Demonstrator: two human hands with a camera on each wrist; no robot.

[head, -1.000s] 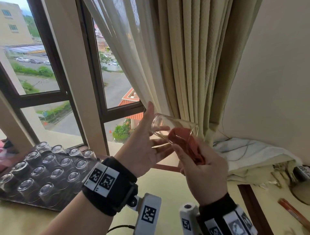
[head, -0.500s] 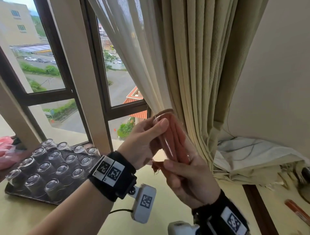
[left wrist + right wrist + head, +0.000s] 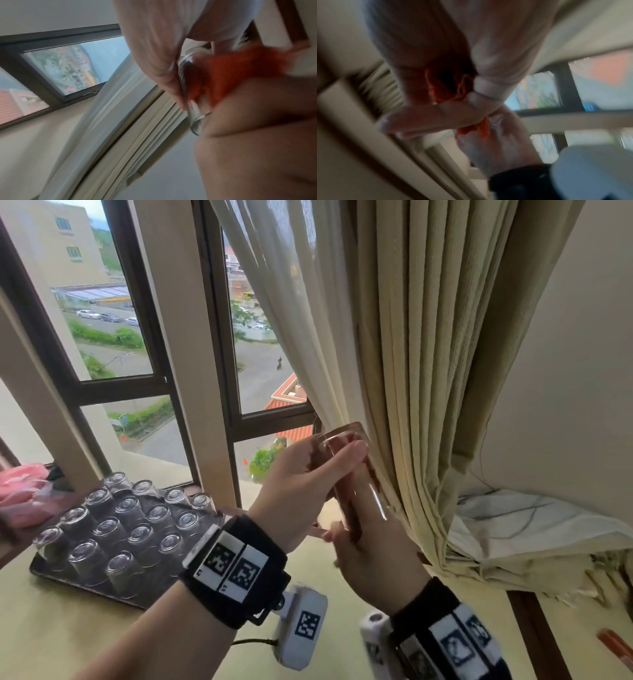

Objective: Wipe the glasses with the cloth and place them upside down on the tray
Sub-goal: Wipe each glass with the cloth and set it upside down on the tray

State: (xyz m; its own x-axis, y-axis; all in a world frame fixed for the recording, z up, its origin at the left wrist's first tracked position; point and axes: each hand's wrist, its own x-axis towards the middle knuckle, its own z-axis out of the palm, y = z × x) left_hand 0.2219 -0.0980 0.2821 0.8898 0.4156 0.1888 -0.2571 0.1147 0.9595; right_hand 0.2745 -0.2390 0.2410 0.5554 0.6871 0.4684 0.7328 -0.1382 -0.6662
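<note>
Glass is up in the air in front of the beige curtain, tilted w/ its base up and away, mouth down toward the right hand. Left hand grips it round the upper part, fingers curled over the side near the base, thumb behind. Red cloth is stuffed inside the glass, running most of its length; it shows through the clear wall. Right hand is at the mouth end, fingers curled round the cloth where it comes out; left wrist view shows the cloth bunched at the glass rim, blurred. Right wrist view is very blurred: a bit of red cloth betw. the fingers, not much else.

Tray sits on the pale desk at left, by the window, well apart from both hands. It carries rows of clear glasses, all upside down, packed close. Pink bundle lies just behind the tray at the left edge; can't tell what it is. White fabric is heaped at right below the curtain. Both wrists wear black bands w/ marker tags.
</note>
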